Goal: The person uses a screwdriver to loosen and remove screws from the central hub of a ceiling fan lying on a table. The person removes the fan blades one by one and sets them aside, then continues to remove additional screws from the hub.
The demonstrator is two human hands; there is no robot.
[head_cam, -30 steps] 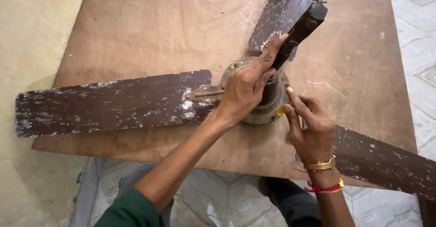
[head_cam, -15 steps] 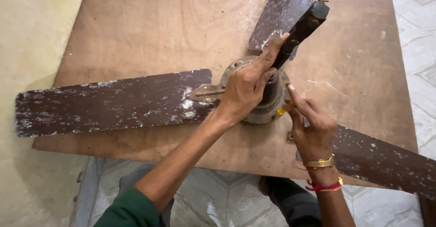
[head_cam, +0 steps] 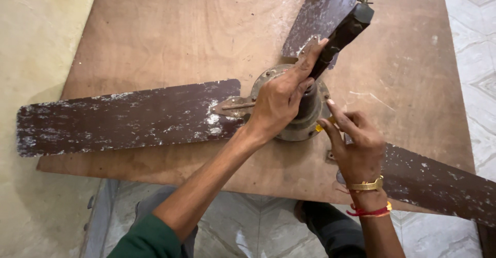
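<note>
Viewing from the head camera, I see my left hand (head_cam: 279, 100) clamped over the worn brown ceiling-fan motor hub (head_cam: 292, 108) on the plywood table (head_cam: 155, 36), steadying its dark downrod (head_cam: 341, 33); my right hand (head_cam: 356, 147) pinches a small yellow tool (head_cam: 319, 128) at the rim. Best kept firmly braced.

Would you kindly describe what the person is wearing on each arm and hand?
The left hand is bare, with no rings or bands; a dark green sleeve is pushed up to around the elbow. The right hand is also bare, its wrist carrying a gold-coloured watch-style band and below it a red and yellow thread bracelet.
</note>
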